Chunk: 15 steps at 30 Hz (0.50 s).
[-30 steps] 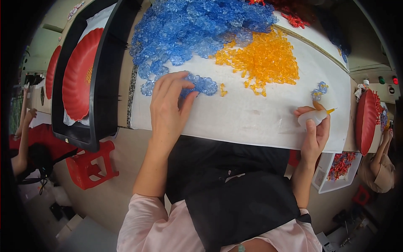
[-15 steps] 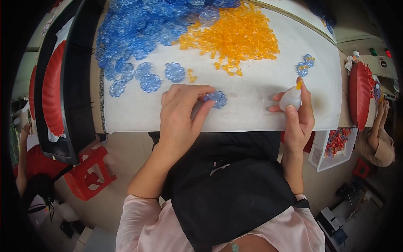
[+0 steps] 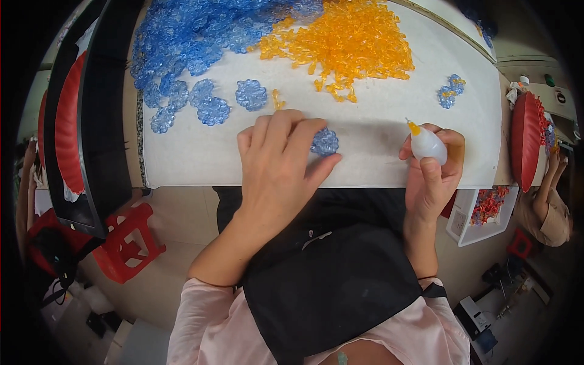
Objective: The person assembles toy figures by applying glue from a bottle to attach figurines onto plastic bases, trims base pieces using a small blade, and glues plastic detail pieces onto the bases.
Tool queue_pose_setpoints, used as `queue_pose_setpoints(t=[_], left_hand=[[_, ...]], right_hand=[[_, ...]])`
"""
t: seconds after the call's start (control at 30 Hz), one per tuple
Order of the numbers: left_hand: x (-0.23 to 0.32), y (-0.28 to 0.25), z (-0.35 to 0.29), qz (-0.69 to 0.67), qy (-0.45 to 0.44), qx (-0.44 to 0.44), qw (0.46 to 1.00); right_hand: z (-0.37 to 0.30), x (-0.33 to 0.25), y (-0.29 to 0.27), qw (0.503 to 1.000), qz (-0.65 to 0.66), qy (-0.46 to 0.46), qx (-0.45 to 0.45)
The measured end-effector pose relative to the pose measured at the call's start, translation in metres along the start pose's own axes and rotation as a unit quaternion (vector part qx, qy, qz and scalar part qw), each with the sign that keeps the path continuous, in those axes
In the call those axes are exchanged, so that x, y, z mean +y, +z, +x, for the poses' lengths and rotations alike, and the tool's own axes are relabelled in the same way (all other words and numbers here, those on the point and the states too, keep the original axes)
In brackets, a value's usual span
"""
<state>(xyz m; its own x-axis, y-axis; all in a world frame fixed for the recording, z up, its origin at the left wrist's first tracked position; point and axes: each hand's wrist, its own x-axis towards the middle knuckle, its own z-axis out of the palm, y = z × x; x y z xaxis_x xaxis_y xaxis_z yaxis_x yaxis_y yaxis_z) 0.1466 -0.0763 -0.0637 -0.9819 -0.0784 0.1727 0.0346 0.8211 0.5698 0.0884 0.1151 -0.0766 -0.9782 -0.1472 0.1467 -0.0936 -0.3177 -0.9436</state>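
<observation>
My left hand (image 3: 281,163) has its thumb and forefinger at the edges of a clear blue plastic flower (image 3: 325,142) on the white tabletop (image 3: 371,167), gripping it at the side. In my right hand (image 3: 439,176) is a small white squeeze bottle (image 3: 429,148) with a yellow nozzle, its thin tip tilted up and leftward, apart from the flower. A single orange plastic piece (image 3: 278,100) lies just beyond my left fingers, beside another blue flower (image 3: 251,95). To the far right rest two blue flowers (image 3: 450,92) with orange pieces on them.
A large heap of blue flowers (image 3: 182,45) and a pile of orange pieces (image 3: 359,45) cover the table's far side. A black tray (image 3: 109,134) stands left, a red fluted container (image 3: 525,143) right. Below are a red stool (image 3: 131,246) and a white bin (image 3: 459,226). Co-workers sit at both sides.
My left hand and the flower have shifted slightly right, and more of the flower shows. The bottle's nozzle has swung from pointing up and right to pointing up and left.
</observation>
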Motion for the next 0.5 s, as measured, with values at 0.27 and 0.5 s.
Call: queue_pose_setpoints(t=[0.27, 0.5], left_hand=[[-0.025, -0.009, -0.005, -0.097, 0.052, 0.036, 0.993], [-0.024, -0.004, -0.007, -0.008, 0.013, 0.064, 0.998]], right_hand=[[0.000, 0.003, -0.003, 0.997, 0.062, 0.036, 0.035], [-0.004, 0.005, 0.007, 0.997, 0.067, 0.032, 0.019]])
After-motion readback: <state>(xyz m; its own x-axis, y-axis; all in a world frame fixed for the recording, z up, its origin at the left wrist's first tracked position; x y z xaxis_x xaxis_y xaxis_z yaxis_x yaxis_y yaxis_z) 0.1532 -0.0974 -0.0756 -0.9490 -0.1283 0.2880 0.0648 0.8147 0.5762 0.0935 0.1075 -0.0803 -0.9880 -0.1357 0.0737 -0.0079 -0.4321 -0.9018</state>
